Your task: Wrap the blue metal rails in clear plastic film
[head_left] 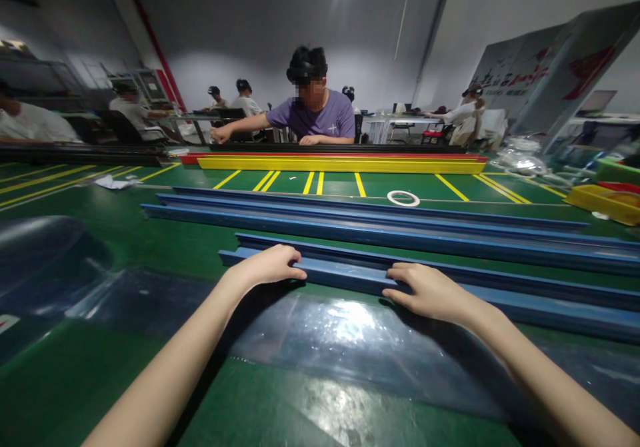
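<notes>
A long blue channel (345,275) lies across the green table in front of me. Near its left end my left hand (273,265) grips it, thumb on the near side and fingers over the top. Farther right along the same channel, my right hand (420,288) holds it in a similar way, fingers curled over the upper edge and thumb below. Clear plastic film (320,340) lies flat on the near side of the channel, shiny under the light. Beyond it, more blue channels (300,224) rest side by side.
Yellow and red bars (340,164) lie at the far side, before a person in a purple shirt (327,117). A white ring (403,198) sits behind the blue channels. At right is a yellow bin (603,202); bulging clear plastic (47,267) is at left.
</notes>
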### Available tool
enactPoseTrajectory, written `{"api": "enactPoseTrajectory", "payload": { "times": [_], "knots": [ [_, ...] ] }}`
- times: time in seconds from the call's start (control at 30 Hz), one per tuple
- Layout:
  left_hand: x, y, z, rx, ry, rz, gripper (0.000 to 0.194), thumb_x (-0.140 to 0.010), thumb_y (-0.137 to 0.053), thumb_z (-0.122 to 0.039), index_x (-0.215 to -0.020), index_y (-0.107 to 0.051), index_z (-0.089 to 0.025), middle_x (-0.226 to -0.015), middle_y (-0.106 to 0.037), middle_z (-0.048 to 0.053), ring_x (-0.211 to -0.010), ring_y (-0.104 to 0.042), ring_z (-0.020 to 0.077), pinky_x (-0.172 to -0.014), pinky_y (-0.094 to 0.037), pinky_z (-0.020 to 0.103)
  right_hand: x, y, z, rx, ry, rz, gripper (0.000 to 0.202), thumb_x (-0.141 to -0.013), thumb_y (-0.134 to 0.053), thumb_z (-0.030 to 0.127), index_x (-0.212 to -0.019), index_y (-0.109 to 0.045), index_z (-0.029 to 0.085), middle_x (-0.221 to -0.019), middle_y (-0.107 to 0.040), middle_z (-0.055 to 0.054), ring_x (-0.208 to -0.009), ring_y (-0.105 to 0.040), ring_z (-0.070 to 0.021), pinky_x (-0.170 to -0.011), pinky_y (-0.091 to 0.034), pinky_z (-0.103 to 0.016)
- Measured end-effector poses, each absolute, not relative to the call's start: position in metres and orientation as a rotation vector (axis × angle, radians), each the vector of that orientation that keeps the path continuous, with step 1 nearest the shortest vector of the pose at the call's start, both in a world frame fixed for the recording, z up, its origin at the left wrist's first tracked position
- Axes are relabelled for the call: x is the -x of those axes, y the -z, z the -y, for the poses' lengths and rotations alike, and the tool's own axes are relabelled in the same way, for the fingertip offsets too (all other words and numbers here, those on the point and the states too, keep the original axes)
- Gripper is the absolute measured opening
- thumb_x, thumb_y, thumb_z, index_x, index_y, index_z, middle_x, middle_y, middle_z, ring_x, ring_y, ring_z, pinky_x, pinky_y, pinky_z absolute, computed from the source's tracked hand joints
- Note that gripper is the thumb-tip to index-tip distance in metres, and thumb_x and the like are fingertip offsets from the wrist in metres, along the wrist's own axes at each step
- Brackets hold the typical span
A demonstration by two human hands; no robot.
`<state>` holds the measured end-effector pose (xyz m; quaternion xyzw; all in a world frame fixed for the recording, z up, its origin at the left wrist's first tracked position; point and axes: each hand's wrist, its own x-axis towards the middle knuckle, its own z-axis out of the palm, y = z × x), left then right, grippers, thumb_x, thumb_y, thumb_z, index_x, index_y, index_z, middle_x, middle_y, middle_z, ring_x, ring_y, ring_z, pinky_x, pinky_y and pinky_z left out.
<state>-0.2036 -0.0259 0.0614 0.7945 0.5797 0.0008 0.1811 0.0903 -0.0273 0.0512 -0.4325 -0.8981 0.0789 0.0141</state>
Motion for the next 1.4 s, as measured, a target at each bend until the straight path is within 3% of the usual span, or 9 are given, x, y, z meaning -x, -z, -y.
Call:
{"api": "enactPoseTrajectory", "payload": {
  "times": [0.1,0.33,0.7,1.1,1.27,1.4],
  "knots": [
    [0.225,-0.066,0.019,-2.145,0.107,-1.671,0.024,-0.064,-0.056,-0.036,-0.080,-0.063,-0.019,-0.081,-0.064,0.002,-0.073,-0.057,0.0181,-0.061,-0.038,0.023,-0.070,-0.054,0.025,1.276,-0.234,2.839,0.035,-0.080,-0.040,0.043,-0.095,-0.059,0.017,-0.092,-0.062,-0.008,-0.083,-0.057,-0.0193,-0.071,-0.040,-0.027],
    [0.262,-0.073,0.015,-1.979,0.059,-1.715,0.036,-0.060,-0.059,-0.040,-0.088,-0.062,-0.017,-0.088,-0.065,0.003,-0.078,-0.058,0.0172,-0.066,-0.039,0.022,-0.029,-0.060,0.022,1.109,-0.199,2.941,0.032,-0.080,-0.039,0.042,-0.081,-0.059,0.017,-0.083,-0.061,-0.008,-0.074,-0.057,-0.0176,-0.065,-0.039,-0.026],
    [0.270,-0.070,0.015,-1.943,-0.043,-1.811,0.037,-0.055,-0.063,-0.045,-0.081,-0.062,-0.019,-0.082,-0.065,0.001,-0.077,-0.057,0.0182,-0.062,-0.039,0.022,0.017,-0.059,0.008,1.064,-0.293,2.975,0.036,-0.080,-0.038,0.046,-0.082,-0.059,0.017,-0.085,-0.063,-0.008,-0.078,-0.057,-0.0184,-0.064,-0.037,-0.025],
    [0.276,-0.057,0.013,-1.841,-0.265,-1.636,0.045,-0.052,-0.066,-0.044,-0.086,-0.061,-0.015,-0.086,-0.065,0.003,-0.081,-0.058,0.0189,-0.071,-0.042,0.024,0.050,-0.054,-0.002,0.956,-0.441,2.945,0.034,-0.078,-0.039,0.046,-0.086,-0.060,0.019,-0.080,-0.064,-0.006,-0.069,-0.057,-0.0162,-0.057,-0.035,-0.024],
    [0.276,-0.057,0.013,-1.811,-0.309,-1.607,0.050,-0.049,-0.068,-0.042,-0.090,-0.059,-0.015,-0.089,-0.064,0.004,-0.083,-0.058,0.0195,-0.073,-0.043,0.025,0.062,-0.047,-0.003,0.948,-0.362,2.957,0.039,-0.077,-0.039,0.046,-0.099,-0.059,0.020,-0.090,-0.064,-0.008,-0.079,-0.058,-0.0196,-0.064,-0.038,-0.026],
    [0.275,-0.058,0.013,-1.807,-0.302,-1.607,0.054,-0.049,-0.068,-0.042,-0.094,-0.059,-0.014,-0.093,-0.064,0.005,-0.086,-0.057,0.0200,-0.075,-0.042,0.025,0.067,-0.044,-0.003,0.952,-0.369,2.971,0.055,-0.074,-0.044,0.047,-0.123,-0.044,0.022,-0.107,-0.060,-0.010,-0.093,-0.056,-0.0233,-0.073,-0.040,-0.029]
  ]
}}
